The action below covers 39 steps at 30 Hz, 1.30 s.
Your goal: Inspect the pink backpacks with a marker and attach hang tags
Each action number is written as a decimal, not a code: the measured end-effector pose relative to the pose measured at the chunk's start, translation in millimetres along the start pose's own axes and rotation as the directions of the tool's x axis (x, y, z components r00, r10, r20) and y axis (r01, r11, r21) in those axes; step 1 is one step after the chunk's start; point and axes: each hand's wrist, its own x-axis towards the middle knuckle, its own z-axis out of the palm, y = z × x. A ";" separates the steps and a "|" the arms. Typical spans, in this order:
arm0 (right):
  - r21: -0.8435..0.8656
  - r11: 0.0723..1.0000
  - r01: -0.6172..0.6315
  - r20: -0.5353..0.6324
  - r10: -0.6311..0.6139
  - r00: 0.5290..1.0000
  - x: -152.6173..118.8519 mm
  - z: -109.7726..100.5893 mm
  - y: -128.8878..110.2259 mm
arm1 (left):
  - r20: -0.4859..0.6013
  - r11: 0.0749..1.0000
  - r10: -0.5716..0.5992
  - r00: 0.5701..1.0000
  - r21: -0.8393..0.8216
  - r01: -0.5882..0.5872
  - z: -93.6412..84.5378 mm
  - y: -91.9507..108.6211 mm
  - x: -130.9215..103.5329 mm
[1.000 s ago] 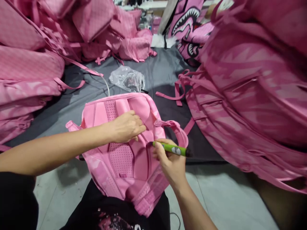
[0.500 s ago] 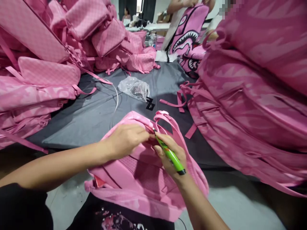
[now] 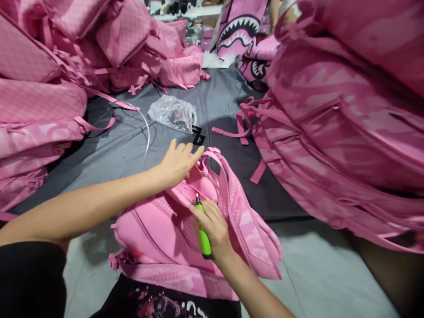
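A pink backpack [image 3: 152,229] lies tilted across my lap and against the table's edge, its back panel and straps facing up. My left hand [image 3: 177,165] is over its top end with the fingers spread, and the thumb side is close to the fabric. In my right hand [image 3: 213,227] is a green marker pen [image 3: 204,240], uncapped, its pale tip pointing away from me. That hand rests over the back panel, beside a shoulder strap [image 3: 233,194]. Some of the bag's top is hidden under my left hand.
Pink checked bags [image 3: 122,39] are heaped at the left; a large stack of pink camouflage backpacks [image 3: 331,132] rises at the right. On the grey tabletop [image 3: 126,137] lie a clear plastic bag [image 3: 174,112] and black tags [image 3: 198,139]. A shark-mouth bag [image 3: 240,31] stands behind.
My left hand has let go of its pinch at the bag's top and spread its fingers. My right hand has drawn the marker pen back toward me and turned it more upright.
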 end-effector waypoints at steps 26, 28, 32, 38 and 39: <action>-0.539 0.782 -0.311 0.238 0.496 0.835 60.7 0.8 58.1 | 0.093 0.999 -0.017 0.995 0.048 0.012 23.3 24.0 6.0; -0.481 0.811 -0.334 0.215 0.479 0.851 57.2 -3.6 60.9 | 0.105 0.998 -0.053 0.993 0.039 0.050 19.0 24.2 4.4; -0.434 0.828 -0.355 0.184 0.467 0.865 51.1 -8.8 63.1 | 0.097 0.996 -0.084 0.992 0.034 0.081 16.1 25.0 2.4; -0.527 0.767 -0.365 0.206 0.532 0.821 61.8 6.3 58.8 | 0.093 0.995 -0.081 0.992 0.063 0.075 23.2 22.7 5.4; -0.552 0.749 -0.368 0.209 0.551 0.808 64.2 9.2 59.1 | 0.105 0.995 -0.077 0.991 0.068 0.070 23.0 20.8 6.2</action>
